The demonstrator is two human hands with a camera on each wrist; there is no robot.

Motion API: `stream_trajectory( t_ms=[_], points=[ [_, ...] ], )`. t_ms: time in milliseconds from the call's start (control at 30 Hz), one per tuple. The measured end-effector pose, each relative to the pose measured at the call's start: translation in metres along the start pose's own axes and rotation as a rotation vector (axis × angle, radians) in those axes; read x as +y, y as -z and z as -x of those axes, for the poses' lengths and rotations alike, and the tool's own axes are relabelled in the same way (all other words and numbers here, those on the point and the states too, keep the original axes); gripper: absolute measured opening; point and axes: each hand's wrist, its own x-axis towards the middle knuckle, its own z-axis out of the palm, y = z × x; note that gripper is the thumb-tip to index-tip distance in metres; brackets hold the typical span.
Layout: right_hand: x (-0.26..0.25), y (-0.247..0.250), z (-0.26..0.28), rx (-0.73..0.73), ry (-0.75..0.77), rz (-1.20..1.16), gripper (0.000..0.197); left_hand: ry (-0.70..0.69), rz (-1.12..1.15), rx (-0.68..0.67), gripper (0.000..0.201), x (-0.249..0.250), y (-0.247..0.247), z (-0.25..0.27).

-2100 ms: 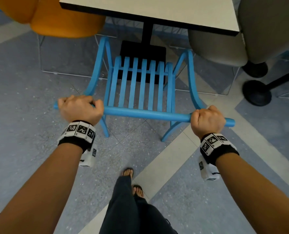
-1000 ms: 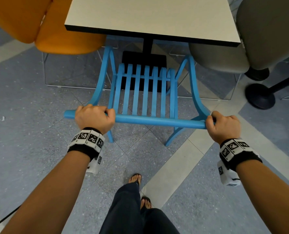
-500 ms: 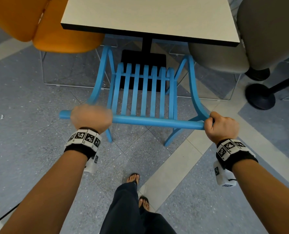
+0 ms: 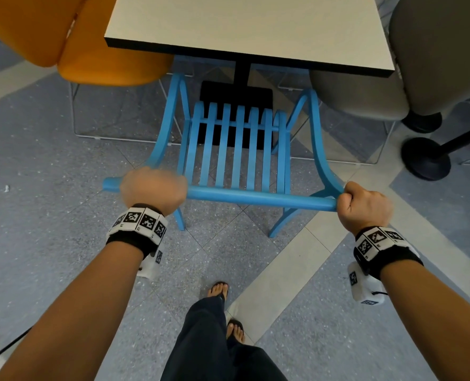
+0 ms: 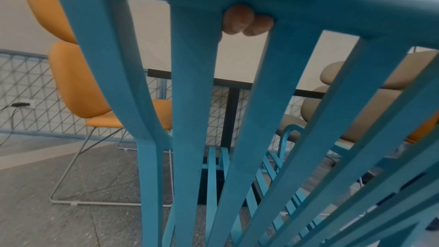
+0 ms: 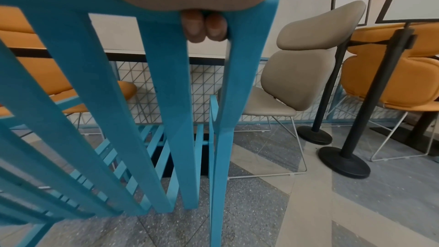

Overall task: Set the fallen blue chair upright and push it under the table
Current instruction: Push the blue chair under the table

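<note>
hands (image 4: 364, 209) curled round blue chair (image 4: 239, 149)

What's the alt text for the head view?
Both hands grip the top rail of an upright blue chair: left hand near its left end, right hand at the right. The seat is partly under the table.

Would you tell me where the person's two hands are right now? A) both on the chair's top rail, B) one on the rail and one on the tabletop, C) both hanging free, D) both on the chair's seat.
A: the left hand and right hand each grip the top rail of the upright blue chair.
</note>
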Motion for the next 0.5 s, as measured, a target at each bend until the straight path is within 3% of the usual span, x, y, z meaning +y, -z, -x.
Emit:
stream_trajectory(
  t_ms=[367,500],
  points=[
    [-0.005,0.006,-0.008,0.014,-0.004,-0.004,0.031,-0.037,-0.024,0.021,0.042,-0.002,0.001,-0.011],
    [-0.004,0.007,-0.017,0.005,-0.018,-0.013,0.038,-0.026,-0.007,0.03,0.045,0.001,0.005,-0.019]
  ],
)
